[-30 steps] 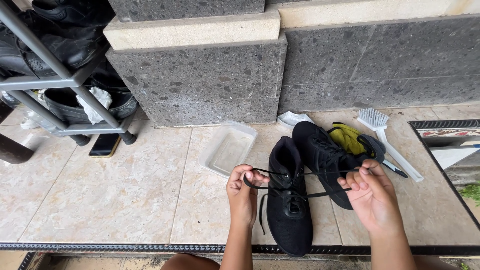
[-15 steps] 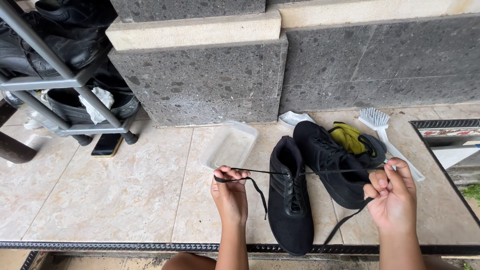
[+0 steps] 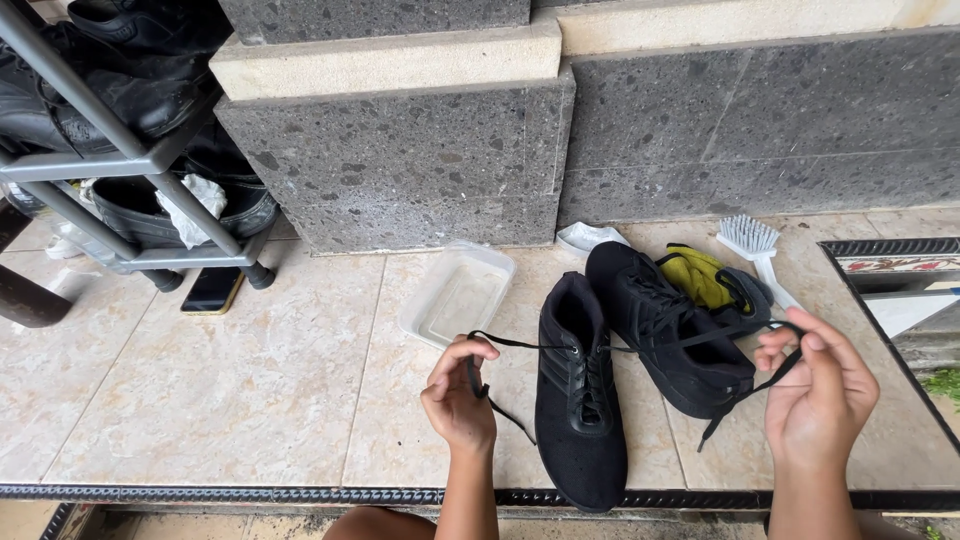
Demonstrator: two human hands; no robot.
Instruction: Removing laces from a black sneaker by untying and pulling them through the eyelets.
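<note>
Both hands have shifted since half a second ago: left hand [image 3: 460, 400] now sits slightly right, right hand [image 3: 818, 390] has risen. Left fingers pinch one end of the black lace [image 3: 510, 343]; right fingers pinch the other end, pulled taut across. Lace runs through the near black shoe [image 3: 580, 400], standing on the tiled floor [image 3: 250, 390] between the hands. Second black shoe [image 3: 665, 330] lies just right of it, touching. Clear plastic tub [image 3: 458, 293] sits far left; yellow cloth [image 3: 700, 278] and white brush [image 3: 755, 245] far right.
</note>
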